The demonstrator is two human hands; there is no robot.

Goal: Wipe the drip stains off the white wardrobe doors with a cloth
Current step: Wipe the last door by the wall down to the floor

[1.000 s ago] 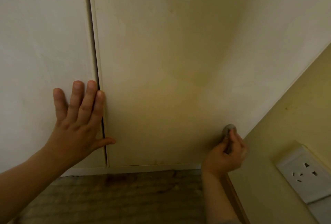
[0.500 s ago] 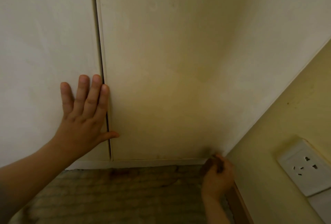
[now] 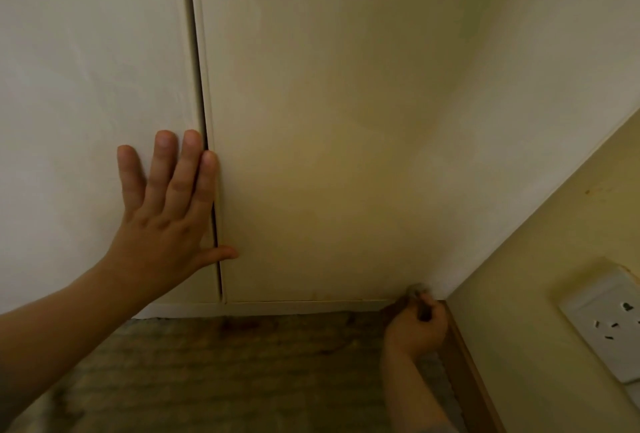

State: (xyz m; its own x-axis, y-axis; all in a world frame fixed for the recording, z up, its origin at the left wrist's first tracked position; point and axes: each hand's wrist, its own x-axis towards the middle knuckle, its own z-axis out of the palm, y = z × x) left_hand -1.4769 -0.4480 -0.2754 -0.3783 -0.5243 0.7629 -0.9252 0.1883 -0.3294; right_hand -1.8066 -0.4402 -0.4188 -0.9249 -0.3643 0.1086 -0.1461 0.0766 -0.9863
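We hold the cloth (image 3: 416, 290) in our right hand (image 3: 415, 328), at the bottom right corner of the right wardrobe door (image 3: 329, 121), where this door meets the yellow wall (image 3: 554, 225). Only a small grey wad of the cloth shows. It sticks out above the curled fingers and seems to touch the lowest strip of the door; the rest is hidden inside the fist, so we cannot tell how big it is or how it is folded. We judge that it is soft and light, that it bunches easily, and that it will not scratch the paint. It is best gripped as a tight wad with a pad left free in front of the fingertips, so that the cloth rubs the surface and not the nails. The door itself is stiff and flat, but it may give a little under pressure. Our left hand (image 3: 162, 225) lies flat with straight fingers (image 3: 180, 176) at the left edge of the same door, mostly on the left door (image 3: 86, 69), with the thumb across the gap (image 3: 202, 103) onto the right wardrobe door. It holds nothing.
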